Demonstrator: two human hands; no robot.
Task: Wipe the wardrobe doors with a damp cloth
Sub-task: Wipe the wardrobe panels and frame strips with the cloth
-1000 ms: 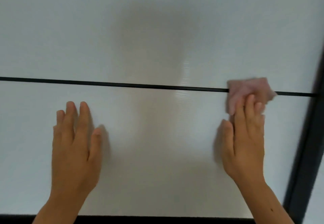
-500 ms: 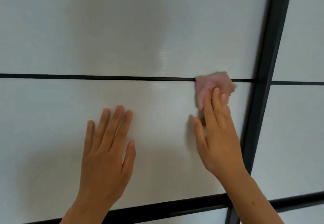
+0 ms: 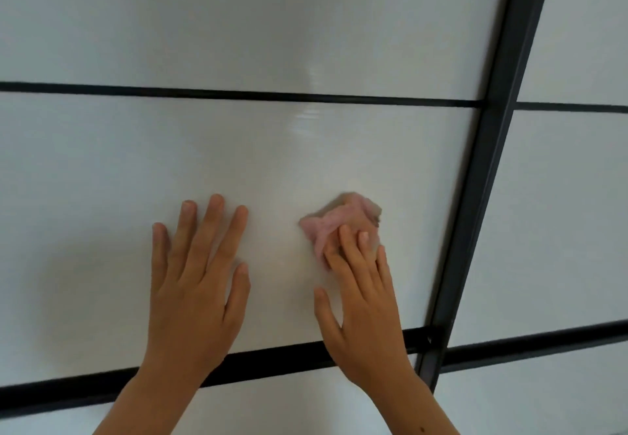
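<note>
Wardrobe doors (image 3: 238, 26) fill everything in front of the person, pale glossy panels split by black bars. Starting at the left, a thin upper bar (image 3: 204, 91) and a thicker lower bar (image 3: 272, 363) run across. Both hands are on the middle panel (image 3: 85, 196) between them. The left hand (image 3: 193, 285) lies flat against that panel, fingers straight and a little spread, thumb out to the side, gripping nothing. Just to its right, and apart from it, a small pink cloth (image 3: 339, 218) is bunched against the same panel, roughly midway between the two bars. The right hand (image 3: 363, 302) presses it there with straight fingers laid over its lower part. Its thumb sticks out leftward over the bare panel, and its wrist crosses the lower bar. Further right, a dark upright frame (image 3: 482, 196) slants across the view, near the cloth but not touching it. Beyond it is the next door (image 3: 560, 213), with the same pale panels.
</note>
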